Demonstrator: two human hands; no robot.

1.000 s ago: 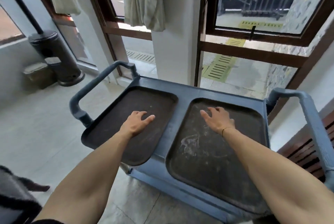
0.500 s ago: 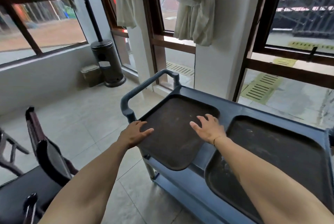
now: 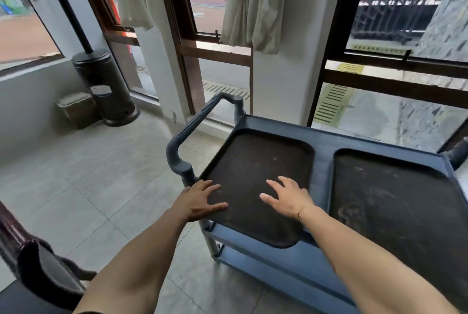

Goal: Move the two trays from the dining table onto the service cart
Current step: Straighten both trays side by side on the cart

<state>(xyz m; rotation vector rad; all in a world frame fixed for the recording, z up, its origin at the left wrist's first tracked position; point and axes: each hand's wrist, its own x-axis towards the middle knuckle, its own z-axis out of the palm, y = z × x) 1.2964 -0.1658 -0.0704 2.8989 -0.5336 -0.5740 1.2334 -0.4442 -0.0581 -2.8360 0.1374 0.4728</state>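
both hands (image 3: pixel 243 202) now over left tray (image 3: pixel 255 161)

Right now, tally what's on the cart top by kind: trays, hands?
Trays: 2, the left tray and the right tray
Hands: 2, the left hand and the right hand, both spread flat on the left tray
Total: 4, all on the blue cart

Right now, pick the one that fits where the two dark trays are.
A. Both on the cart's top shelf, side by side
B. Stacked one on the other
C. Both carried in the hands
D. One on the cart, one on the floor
A: the left tray and the right tray lie side by side on the blue service cart, with the left hand and right hand spread flat at the left tray.
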